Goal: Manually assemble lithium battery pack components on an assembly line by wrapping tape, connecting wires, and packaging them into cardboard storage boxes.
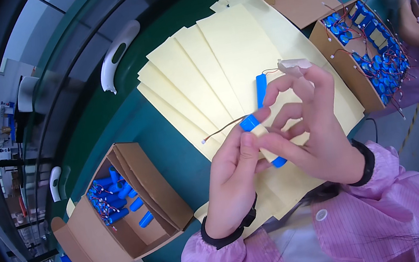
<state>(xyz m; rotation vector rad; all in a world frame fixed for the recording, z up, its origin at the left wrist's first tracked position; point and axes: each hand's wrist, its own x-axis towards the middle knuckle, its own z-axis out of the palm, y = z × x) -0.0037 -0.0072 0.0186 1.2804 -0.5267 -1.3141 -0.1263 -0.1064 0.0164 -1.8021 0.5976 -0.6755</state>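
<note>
Battery [249, 123] pinched in left grip [232, 168] and right grip [320, 141]. Probably light, stiff, smooth; best held by its sides, sparing thin wire [221, 128].

A blue cylinder [249, 123] with pale-yellow band [259, 130] and thin wires [223, 127] slants between fingers [247, 144].

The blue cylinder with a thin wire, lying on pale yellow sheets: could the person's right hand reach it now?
Probably yes: the right hand is close, and most of that blue cylinder lies uncovered, though the hand is busy at a pale-banded blue cylinder.
</note>
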